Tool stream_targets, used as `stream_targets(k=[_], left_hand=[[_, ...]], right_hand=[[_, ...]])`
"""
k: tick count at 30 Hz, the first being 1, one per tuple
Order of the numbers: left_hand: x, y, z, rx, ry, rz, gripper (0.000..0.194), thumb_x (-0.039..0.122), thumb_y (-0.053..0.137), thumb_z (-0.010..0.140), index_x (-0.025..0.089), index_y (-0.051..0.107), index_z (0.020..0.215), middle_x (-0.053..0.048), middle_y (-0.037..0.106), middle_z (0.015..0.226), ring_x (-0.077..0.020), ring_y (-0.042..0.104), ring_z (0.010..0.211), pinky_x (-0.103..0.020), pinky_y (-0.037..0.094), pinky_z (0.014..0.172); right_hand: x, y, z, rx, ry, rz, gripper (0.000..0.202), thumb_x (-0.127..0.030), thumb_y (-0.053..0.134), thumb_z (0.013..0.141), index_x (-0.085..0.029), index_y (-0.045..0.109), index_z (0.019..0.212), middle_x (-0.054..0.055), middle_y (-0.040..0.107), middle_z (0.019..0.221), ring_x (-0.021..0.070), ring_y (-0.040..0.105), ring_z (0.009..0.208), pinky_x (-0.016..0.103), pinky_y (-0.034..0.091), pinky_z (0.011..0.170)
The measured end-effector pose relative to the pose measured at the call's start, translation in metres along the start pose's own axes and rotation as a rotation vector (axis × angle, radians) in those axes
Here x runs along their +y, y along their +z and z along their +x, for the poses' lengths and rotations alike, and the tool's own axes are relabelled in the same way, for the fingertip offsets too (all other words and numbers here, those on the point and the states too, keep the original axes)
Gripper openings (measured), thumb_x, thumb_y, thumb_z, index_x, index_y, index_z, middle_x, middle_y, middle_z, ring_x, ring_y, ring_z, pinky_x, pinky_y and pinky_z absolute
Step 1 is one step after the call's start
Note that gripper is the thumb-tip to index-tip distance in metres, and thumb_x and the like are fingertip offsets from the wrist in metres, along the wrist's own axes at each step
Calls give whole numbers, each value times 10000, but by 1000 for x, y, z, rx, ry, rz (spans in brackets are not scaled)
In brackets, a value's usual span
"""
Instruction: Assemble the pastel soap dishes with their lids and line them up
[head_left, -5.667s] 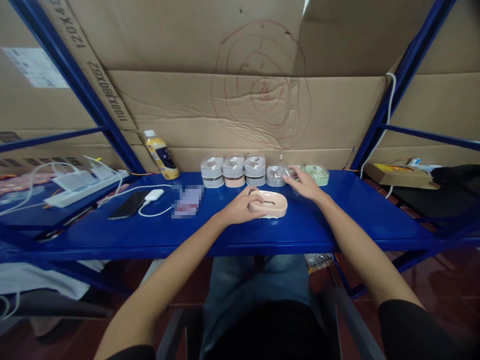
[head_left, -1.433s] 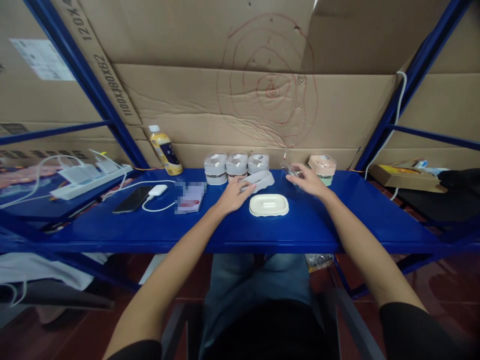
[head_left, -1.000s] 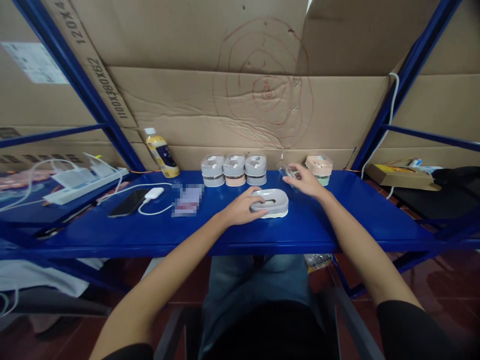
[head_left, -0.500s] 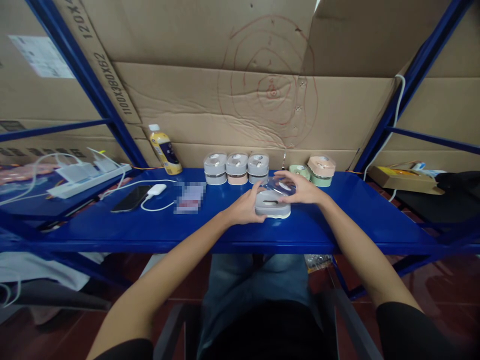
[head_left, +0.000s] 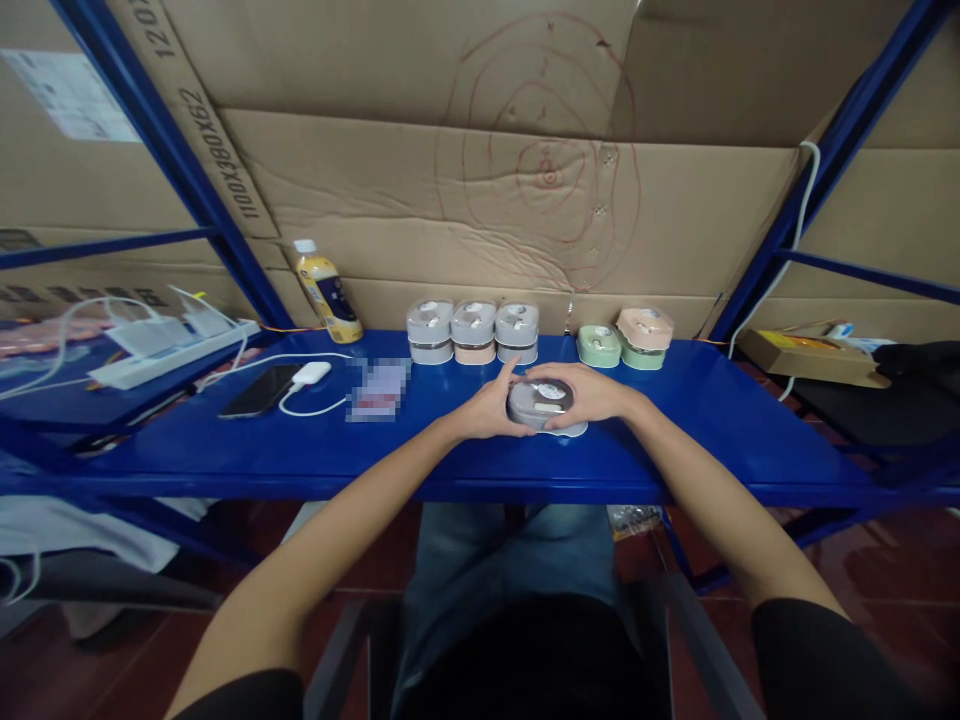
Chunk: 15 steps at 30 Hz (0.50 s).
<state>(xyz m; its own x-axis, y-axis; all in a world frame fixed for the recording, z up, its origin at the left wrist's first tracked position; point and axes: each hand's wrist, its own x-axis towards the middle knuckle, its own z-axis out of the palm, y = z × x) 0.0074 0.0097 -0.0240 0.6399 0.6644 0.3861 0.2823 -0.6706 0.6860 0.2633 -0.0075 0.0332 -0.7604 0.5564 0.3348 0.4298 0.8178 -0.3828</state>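
Observation:
A grey oval container [head_left: 531,405] with a clear lid rests on the blue table in front of me, a white edge showing under its right side. My left hand [head_left: 491,405] wraps round its left side, thumb up. From the right, my right hand [head_left: 594,392] grips the lid and the container's side. Behind it stand three two-high stacks of containers: a grey one [head_left: 430,332], one with a pink lower part [head_left: 474,332] and another grey one [head_left: 517,332]. To their right are a single green container [head_left: 598,346] and a pink one [head_left: 646,328] on a green one [head_left: 643,355].
On the left of the blue table [head_left: 300,450] are a yellow bottle [head_left: 330,292], a black phone [head_left: 260,391], a white charger [head_left: 311,375] with its cable and a blurred sheet [head_left: 379,390]. Blue shelf posts rise at both sides before a cardboard wall [head_left: 360,190].
The clear lid, held tilted above the grey container before, now lies down on it. My right hand has lowered with it and now closes round the container's right side.

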Motion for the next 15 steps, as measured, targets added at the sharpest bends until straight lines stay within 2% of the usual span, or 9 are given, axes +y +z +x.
stream_targets(k=[3, 6, 8, 11, 15], left_hand=[[0, -3, -1, -5, -27, 21, 1452, 448, 982, 656, 178, 61, 1746, -258, 599, 1544, -435, 596, 1434, -617, 441, 1211], [-1, -7, -1, -17, -42, 70, 1368, 464, 963, 677, 179, 141, 1732, -245, 592, 1557, -432, 590, 1438, -609, 451, 1210], [-4, -10, -1, -11, -43, 117, 1288, 429, 932, 702, 175, 181, 1718, -230, 583, 1568, -419, 577, 1454, -594, 448, 1226], [-8, -10, 0, 75, -73, 205, 1119, 361, 830, 777, 125, 228, 1690, -245, 561, 1566, -400, 568, 1459, -578, 457, 1234], [-9, -8, 2, 148, -109, 262, 837, 371, 717, 881, 123, 371, 1601, -231, 608, 1474, -371, 637, 1360, -572, 523, 1173]], right_hand=[[2, 0, -2, -28, 6, 21, 894, -494, 946, 743, -277, 603, 1540, 115, 634, 1547, 347, 593, 1433, 529, 461, 1218], [4, -4, -7, -80, 77, 15, 1023, -562, 946, 732, -294, 516, 1622, 128, 582, 1572, 360, 571, 1427, 549, 464, 1210], [6, -8, -12, -132, 144, -9, 1136, -593, 953, 704, -305, 439, 1675, 130, 600, 1529, 367, 605, 1366, 557, 493, 1173], [12, -18, -21, -183, 262, -100, 1279, -603, 974, 650, -302, 348, 1723, 133, 648, 1454, 385, 653, 1285, 555, 531, 1115], [17, -29, -29, -204, 487, -267, 1271, -581, 965, 665, -279, 341, 1730, 165, 673, 1454, 416, 681, 1259, 522, 558, 1049]])
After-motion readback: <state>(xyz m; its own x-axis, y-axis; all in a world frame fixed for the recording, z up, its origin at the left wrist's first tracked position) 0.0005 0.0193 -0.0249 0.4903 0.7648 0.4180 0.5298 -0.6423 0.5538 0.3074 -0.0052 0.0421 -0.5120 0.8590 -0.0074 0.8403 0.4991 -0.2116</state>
